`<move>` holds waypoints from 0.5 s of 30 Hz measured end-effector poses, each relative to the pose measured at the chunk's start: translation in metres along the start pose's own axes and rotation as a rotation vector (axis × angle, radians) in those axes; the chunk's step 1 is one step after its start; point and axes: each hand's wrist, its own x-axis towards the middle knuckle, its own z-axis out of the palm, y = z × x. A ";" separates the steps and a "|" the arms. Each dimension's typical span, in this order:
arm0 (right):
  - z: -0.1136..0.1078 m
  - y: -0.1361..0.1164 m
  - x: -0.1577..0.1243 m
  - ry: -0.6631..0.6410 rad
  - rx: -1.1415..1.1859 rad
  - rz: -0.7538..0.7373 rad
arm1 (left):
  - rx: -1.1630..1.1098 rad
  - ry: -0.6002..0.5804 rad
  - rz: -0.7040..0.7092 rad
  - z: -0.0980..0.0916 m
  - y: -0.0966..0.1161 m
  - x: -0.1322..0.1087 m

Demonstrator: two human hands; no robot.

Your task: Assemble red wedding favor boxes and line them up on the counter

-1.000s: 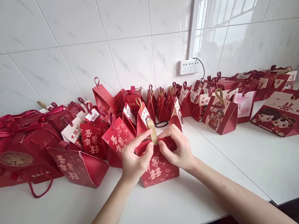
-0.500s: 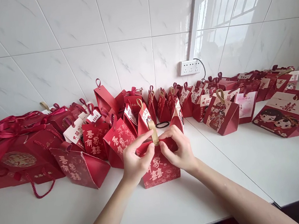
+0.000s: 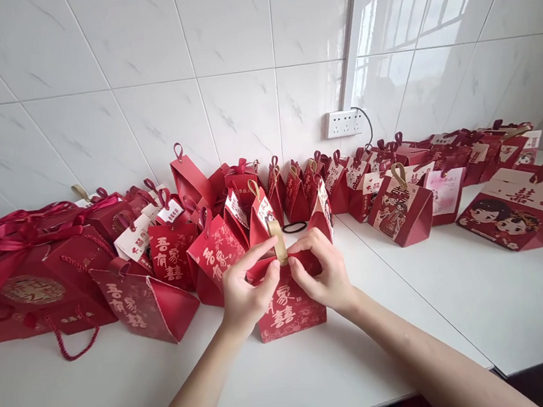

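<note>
A red gift box (image 3: 291,315) with pale Chinese characters stands upright on the white table, close in front of me. A gold ribbon loop (image 3: 278,242) rises from its top edge. My left hand (image 3: 250,284) pinches the top edge just left of the ribbon, thumb in front and fingers behind. On the ribbon's right, my right hand (image 3: 322,271) pinches the same edge in a like way. Both thumb tips nearly meet at the ribbon's base. The hands cover part of the box's upper front.
Several red gift boxes (image 3: 170,257) crowd the left and back, with a large ribboned box (image 3: 56,273) at far left. More boxes stand right, including one with cartoon faces (image 3: 513,218). A black ring (image 3: 294,227) lies behind my hands. A power socket (image 3: 343,123) is on the tiled wall.
Almost nothing differs. Both hands keep their pinch on the box top, and the view has shifted very slightly.
</note>
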 end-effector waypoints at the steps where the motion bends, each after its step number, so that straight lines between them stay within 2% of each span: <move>1: 0.000 0.000 0.000 0.001 -0.001 0.002 | -0.004 -0.001 0.006 0.000 0.000 0.000; 15: 0.001 0.001 0.000 0.007 0.005 0.002 | 0.019 0.002 0.011 0.001 -0.001 0.001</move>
